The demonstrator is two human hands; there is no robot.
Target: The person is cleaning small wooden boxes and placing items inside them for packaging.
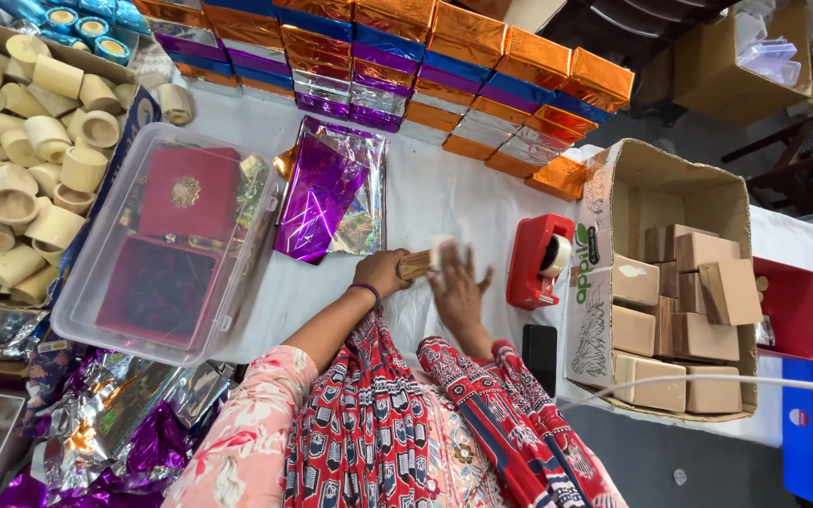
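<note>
My left hand (pixel 383 273) is closed around one end of a small brown box (pixel 416 265) on the white table cover (pixel 444 188). My right hand (pixel 458 287) lies flat beside it with its fingers spread. Those fingertips press on a pale white piece (pixel 444 250) at the box's other end. A red tape dispenser (pixel 538 263) stands just right of my right hand. Purple foil sheets (pixel 326 193) lie just beyond my left hand.
A clear plastic tub (pixel 87 310) with dark red cases sits at the left, beside a carton of cream wooden cups (pixel 30 141). Foil-wrapped boxes (pixel 444 75) are stacked along the far side. An open cardboard carton (pixel 604 207) of plain brown boxes stands right. A black phone (pixel 539 353) lies near it.
</note>
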